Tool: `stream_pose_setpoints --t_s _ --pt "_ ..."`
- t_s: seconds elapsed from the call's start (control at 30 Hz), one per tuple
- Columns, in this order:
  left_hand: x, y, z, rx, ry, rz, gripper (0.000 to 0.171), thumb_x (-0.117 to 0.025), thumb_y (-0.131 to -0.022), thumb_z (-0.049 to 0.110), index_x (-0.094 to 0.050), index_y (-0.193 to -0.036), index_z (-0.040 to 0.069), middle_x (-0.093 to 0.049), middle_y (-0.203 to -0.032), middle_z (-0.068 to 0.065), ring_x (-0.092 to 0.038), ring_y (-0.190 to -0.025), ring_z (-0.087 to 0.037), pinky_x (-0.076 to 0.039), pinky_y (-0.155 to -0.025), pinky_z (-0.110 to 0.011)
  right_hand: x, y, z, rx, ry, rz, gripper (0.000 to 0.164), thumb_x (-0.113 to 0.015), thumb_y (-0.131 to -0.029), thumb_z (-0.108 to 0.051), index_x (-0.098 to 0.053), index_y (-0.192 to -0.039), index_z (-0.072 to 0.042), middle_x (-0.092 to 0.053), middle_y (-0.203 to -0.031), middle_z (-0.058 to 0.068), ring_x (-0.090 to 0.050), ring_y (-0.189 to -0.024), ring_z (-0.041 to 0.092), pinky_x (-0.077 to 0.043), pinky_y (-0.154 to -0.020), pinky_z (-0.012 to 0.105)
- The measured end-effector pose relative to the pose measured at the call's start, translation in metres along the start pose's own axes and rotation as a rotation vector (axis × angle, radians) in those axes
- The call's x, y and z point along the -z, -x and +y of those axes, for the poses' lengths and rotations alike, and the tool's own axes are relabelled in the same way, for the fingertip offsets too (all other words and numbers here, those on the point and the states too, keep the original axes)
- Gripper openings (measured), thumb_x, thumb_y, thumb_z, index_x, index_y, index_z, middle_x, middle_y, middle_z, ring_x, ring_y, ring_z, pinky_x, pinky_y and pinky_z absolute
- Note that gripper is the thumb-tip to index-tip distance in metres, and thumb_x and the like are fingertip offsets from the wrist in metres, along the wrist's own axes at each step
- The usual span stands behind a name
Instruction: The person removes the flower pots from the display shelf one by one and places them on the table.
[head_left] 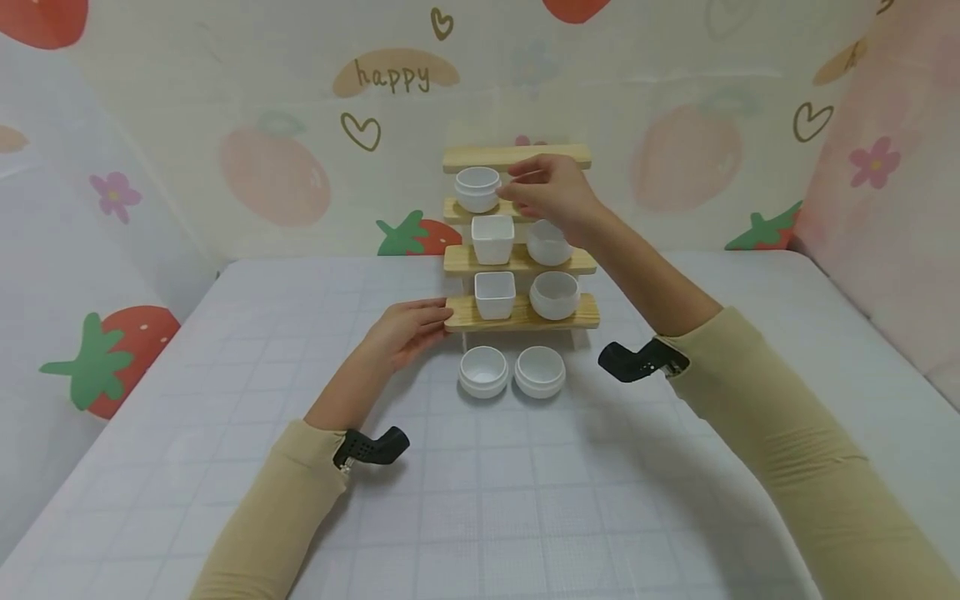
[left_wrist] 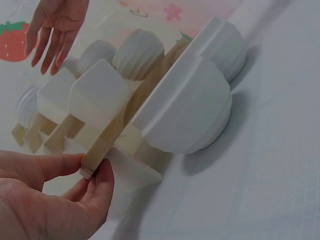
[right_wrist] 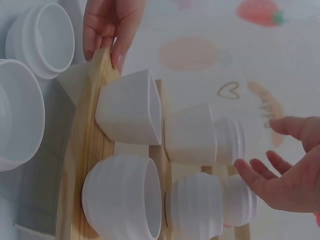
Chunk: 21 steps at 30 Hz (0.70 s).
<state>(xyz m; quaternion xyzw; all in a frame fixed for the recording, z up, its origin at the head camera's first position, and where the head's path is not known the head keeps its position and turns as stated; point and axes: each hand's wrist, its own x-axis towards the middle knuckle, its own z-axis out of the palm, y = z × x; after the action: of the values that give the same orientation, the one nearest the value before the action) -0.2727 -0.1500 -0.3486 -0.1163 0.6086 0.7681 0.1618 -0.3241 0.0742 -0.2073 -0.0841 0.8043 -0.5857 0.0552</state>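
A stepped display stand with pale wooden boards (head_left: 517, 158) holds small white pots. My left hand (head_left: 408, 332) pinches the left end of the lowest board (left_wrist: 120, 120) between thumb and fingers. Above the upper boards my right hand (head_left: 551, 193) hovers, fingers loosely spread and holding nothing; its fingertips are close to a round white pot (head_left: 477, 190). Beside that pot, another round pot (right_wrist: 240, 200) shows in the right wrist view, hidden behind my hand from the head. Each of the two lower boards carries a square pot (head_left: 495, 296) and a round pot (head_left: 555, 295).
Two round white pots (head_left: 483, 372) stand side by side on the table before the stand. A pale checked cloth (head_left: 480, 500) covers the table. Behind the stand hangs a printed backdrop (head_left: 285, 75) with strawberries and hearts.
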Motion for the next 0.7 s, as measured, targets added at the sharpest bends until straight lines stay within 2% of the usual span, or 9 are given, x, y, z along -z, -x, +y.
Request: stream_pose_setpoints --t_s 0.3,0.47,0.7 --pt "-0.001 0.001 0.001 0.008 -0.034 0.007 0.054 -0.056 -0.108 0.002 -0.039 -0.16 -0.003 -0.042 -0.163 -0.021 -0.052 -0.139 -0.025 -0.048 -0.114 -0.029 -0.009 -0.005 -0.002 -0.004 0.033 0.016 0.051 -0.072 -0.102 -0.013 -0.054 -0.147 0.002 -0.058 -0.149 0.018 -0.059 -0.134 0.03 -0.052 -0.113 0.038" --pt "-0.002 0.003 0.002 0.006 -0.041 0.012 0.054 -0.056 -0.108 0.003 -0.041 -0.159 -0.003 -0.044 -0.162 -0.02 -0.052 -0.139 -0.026 -0.044 -0.119 -0.033 -0.015 -0.007 -0.004 -0.003 0.112 0.039 0.054 -0.073 -0.101 -0.017 -0.054 -0.149 -0.001 -0.057 -0.15 0.016 -0.058 -0.135 0.028 -0.053 -0.111 0.034" --pt "-0.002 0.004 0.002 -0.002 -0.038 0.006 0.053 -0.055 -0.109 0.002 -0.04 -0.159 -0.004 -0.043 -0.162 -0.022 -0.05 -0.142 -0.027 -0.042 -0.121 -0.035 -0.023 -0.01 -0.006 0.0 0.146 0.038 0.059 -0.072 -0.101 -0.019 -0.049 -0.153 -0.001 -0.051 -0.154 0.017 -0.054 -0.139 0.028 -0.053 -0.111 0.032"
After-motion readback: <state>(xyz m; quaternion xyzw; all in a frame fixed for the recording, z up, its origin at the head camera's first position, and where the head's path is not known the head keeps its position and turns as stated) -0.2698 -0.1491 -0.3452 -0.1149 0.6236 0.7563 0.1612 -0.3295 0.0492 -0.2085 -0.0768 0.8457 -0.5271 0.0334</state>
